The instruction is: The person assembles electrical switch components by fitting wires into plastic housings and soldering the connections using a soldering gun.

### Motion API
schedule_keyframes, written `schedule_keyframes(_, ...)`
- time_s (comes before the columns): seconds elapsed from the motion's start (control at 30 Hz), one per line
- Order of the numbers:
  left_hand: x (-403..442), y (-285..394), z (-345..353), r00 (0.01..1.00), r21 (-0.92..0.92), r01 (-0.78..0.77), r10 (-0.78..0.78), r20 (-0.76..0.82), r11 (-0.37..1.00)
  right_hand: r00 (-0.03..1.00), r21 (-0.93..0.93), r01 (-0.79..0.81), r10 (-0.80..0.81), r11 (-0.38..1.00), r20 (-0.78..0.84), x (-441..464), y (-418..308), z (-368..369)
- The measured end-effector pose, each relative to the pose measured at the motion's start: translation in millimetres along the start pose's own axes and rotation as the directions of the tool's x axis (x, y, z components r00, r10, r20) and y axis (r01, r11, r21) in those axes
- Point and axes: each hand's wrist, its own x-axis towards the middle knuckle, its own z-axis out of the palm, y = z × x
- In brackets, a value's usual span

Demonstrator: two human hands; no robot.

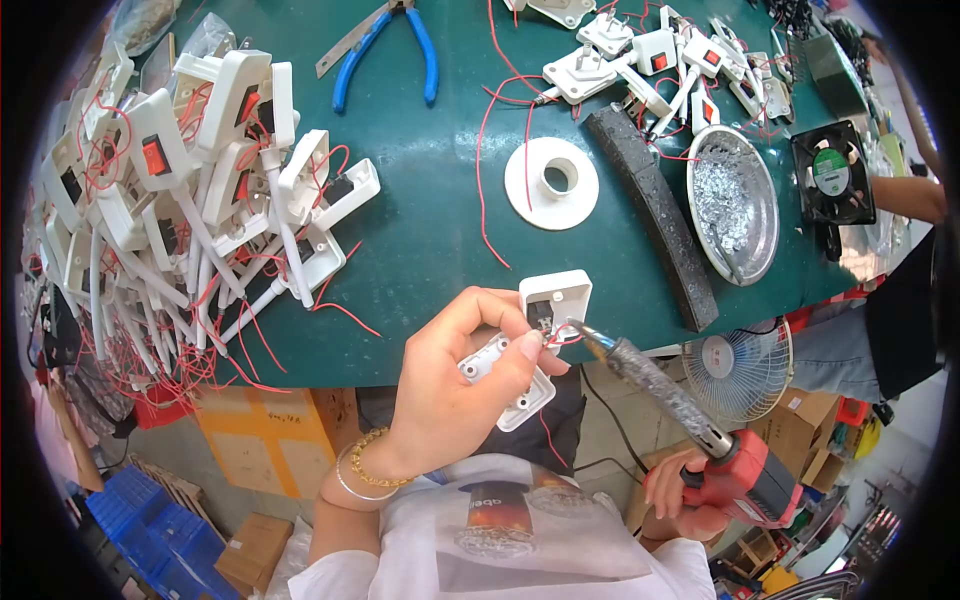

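Note:
My left hand (465,380) pinches a small white plastic housing (572,292) with a black switch inside and a red wire; its other white half (525,405) hangs below the fingers. My right hand (685,495) is wrapped round the handle of a red soldering gun (755,480). The gun's long dark barrel points up and left, and its tip is at the switch's terminals inside the housing, close to my left fingertips. Whether the tip touches metal is too small to tell.
White switch housings with cables and red wires (155,170) are heaped at the left. Behind lie blue-handled pliers (385,50), a white spool (520,185), a dark bar (655,220), a metal dish (735,205) and a small black fan (832,172). Another person's arm (908,198) is at the right.

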Motion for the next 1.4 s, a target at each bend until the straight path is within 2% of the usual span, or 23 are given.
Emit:
schedule_keyframes(0.1, 0.0, 1.2, 1.4, 1.0, -0.03, -0.004, 0.004, -0.011, 1.0, 0.998, 0.022, -0.059, 0.06, 0.998, -0.037, -7.8, 1.8, 0.2)
schedule_keyframes(0.2, -0.1, 1.7, 0.1, 1.0, 0.008, -0.015, 0.015, 0.013, 1.0, 0.994, -0.001, -0.108, 0.108, 0.994, -0.006, -1.8, -2.2, 1.2)
schedule_keyframes(0.33, -0.4, 3.6, 1.6, 1.0, 0.001, -0.001, 0.001, -0.009, 1.0, 0.997, 0.045, -0.076, 0.075, 0.996, 0.021, -5.4, 2.9, -2.2)
schedule_keyframes(0.43, 0.1, 2.3, 1.7, 1.0, 0.003, -0.001, 0.001, -0.012, 1.0, 0.996, 0.031, -0.067, 0.069, 0.997, -0.064, -3.6, 0.4, 2.8)
schedule_keyframes(0.5, 0.3, 1.7, 1.3, 1.0, 0.006, -0.005, 0.005, -0.014, 1.0, 0.993, 0.038, -0.115, 0.114, 0.993, 0.018, 2.5, -2.5, 1.0)
schedule_keyframes(0.83, 1.4, 0.5, 1.5, 1.0, -0.006, -0.019, 0.019, -0.024, 1.0, 0.986, 0.079, -0.166, 0.165, 0.983, 0.021, -16.2, 2.9, -8.7)
schedule_keyframes(0.9, 0.9, 1.3, 1.0, 1.0, -0.008, -0.018, 0.018, -0.023, 1.0, 0.974, 0.011, -0.222, 0.222, 0.975, 0.04, -7.4, -2.4, -2.0)
schedule_keyframes(1.03, 0.9, 4.2, 0.1, 1.0, 0.008, 0.013, -0.013, -0.015, 1.0, 0.975, -0.009, -0.22, 0.22, 0.975, -0.012, -5.5, -0.7, -2.6)
schedule_keyframes(1.1, 0.9, 4.4, 0.7, 1.0, 0.012, 0.013, -0.012, -0.01, 1.0, 0.984, 0.078, -0.075, 0.061, 0.994, 0.166, 5.3, 3.8, -8.9)
schedule_keyframes(1.13, 0.9, 4.3, 1.9, 1.0, -0.008, 0.013, -0.013, -0.019, 1.0, 0.984, 0.079, -0.075, 0.061, 0.994, 0.166, 3.9, 4.4, -6.9)
schedule_keyframes(1.2, 1.0, 4.0, 2.8, 1.0, -0.029, 0.013, -0.014, -0.026, 0.999, 1.0, 0.086, -0.021, 0.02, 0.996, 0.013, 0.0, 6.3, -0.6)
schedule_keyframes(1.33, 1.1, 1.7, 1.4, 1.0, -0.039, 0.003, -0.003, -0.02, 0.999, 0.991, -0.001, -0.123, 0.123, 0.992, 0.05, 3.1, -1.8, 4.8)
schedule_keyframes(1.4, 1.3, 1.0, 0.7, 1.0, -0.022, -0.011, 0.011, -0.014, 1.0, 0.987, 0.004, -0.122, 0.122, 0.993, -0.101, 1.1, -1.6, 12.0)
